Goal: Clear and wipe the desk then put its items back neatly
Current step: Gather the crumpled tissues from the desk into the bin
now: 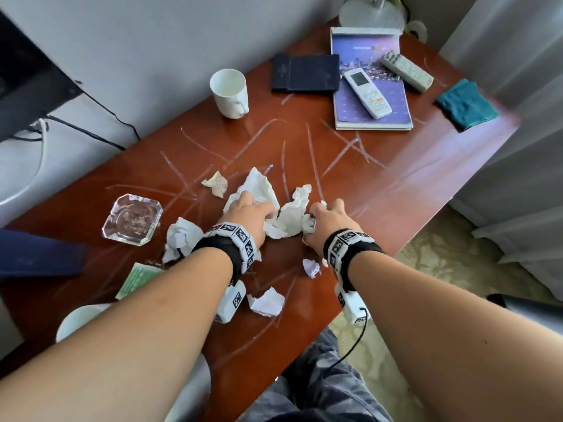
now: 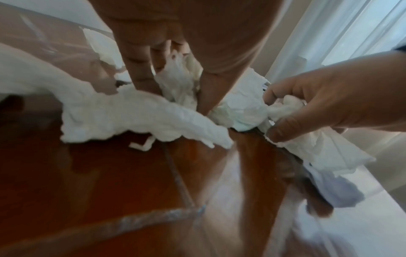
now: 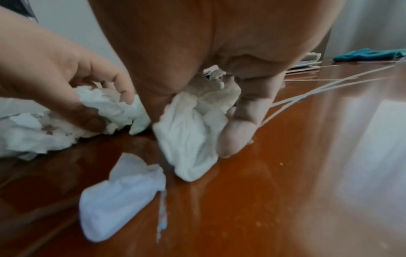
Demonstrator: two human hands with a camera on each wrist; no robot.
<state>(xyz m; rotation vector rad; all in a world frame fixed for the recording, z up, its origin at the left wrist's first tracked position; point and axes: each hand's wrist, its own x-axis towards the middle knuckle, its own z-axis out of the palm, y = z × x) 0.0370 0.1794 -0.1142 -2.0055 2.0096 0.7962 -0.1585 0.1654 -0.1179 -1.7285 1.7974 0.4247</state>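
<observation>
Several crumpled white tissues lie in the middle of the red-brown desk [image 1: 396, 184], which is streaked with white scribble marks. My left hand [image 1: 262, 208] grips a crumpled tissue [image 1: 259, 187]; its fingers [image 2: 140, 73] curl into the paper in the left wrist view. Just to its right, my right hand [image 1: 316, 216] clutches another tissue wad [image 3: 189, 132] against the desk. A larger tissue [image 1: 289, 219] sits between the two hands. Loose scraps lie nearby: one behind the left hand [image 1: 217, 182], one by the left wrist [image 1: 182, 237], two nearer me [image 1: 266, 301] [image 1: 311, 268].
A glass ashtray [image 1: 132, 219] and a green packet [image 1: 135, 280] lie to the left. Further back are a white mug [image 1: 230, 92], a dark folder [image 1: 304, 73], and a purple notebook [image 1: 387, 117] bearing a white remote [image 1: 367, 92] and a grey remote [image 1: 406, 71]. A teal cloth [image 1: 466, 105] sits at the right edge.
</observation>
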